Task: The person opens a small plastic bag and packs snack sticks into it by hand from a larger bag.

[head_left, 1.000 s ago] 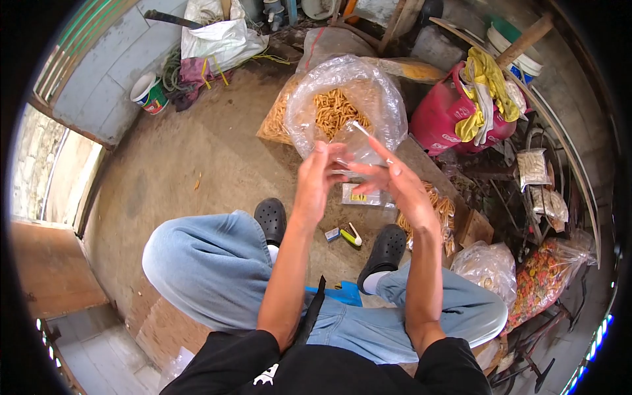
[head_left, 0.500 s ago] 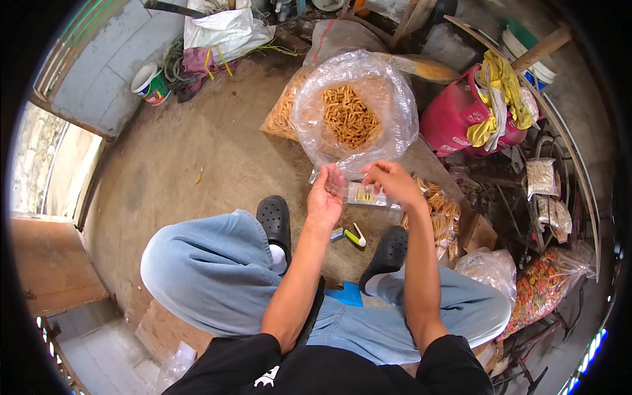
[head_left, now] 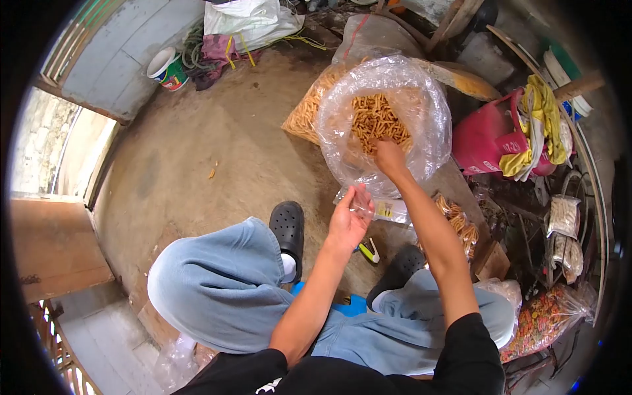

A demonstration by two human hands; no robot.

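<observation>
A large clear plastic bag (head_left: 428, 125), its mouth wide and rolled back, holds a heap of brown stick-shaped snacks (head_left: 378, 118). My right hand (head_left: 390, 157) reaches into it at the near edge of the heap, fingertips hidden among the sticks. Below the bag's near rim, my left hand (head_left: 349, 224) is palm up, its fingers curled round a small clear plastic bag (head_left: 361, 205). Just right of that hand lies a flat clear packet with a yellow label (head_left: 392, 211). A green stapler (head_left: 368, 251) rests on the floor between my feet.
Filled snack packets (head_left: 457, 220) lie right of my right forearm. Further right stand a magenta container (head_left: 487, 138) with yellow cloth and a bag of colourful pieces (head_left: 543, 322). A paint bucket (head_left: 168, 69) stands at the far left, near a white sack (head_left: 253, 23).
My right hand has gone from beside my left hand forward into the snack heap. My left hand stays low with the small bag. The view has shifted, so the scene sits further right.
</observation>
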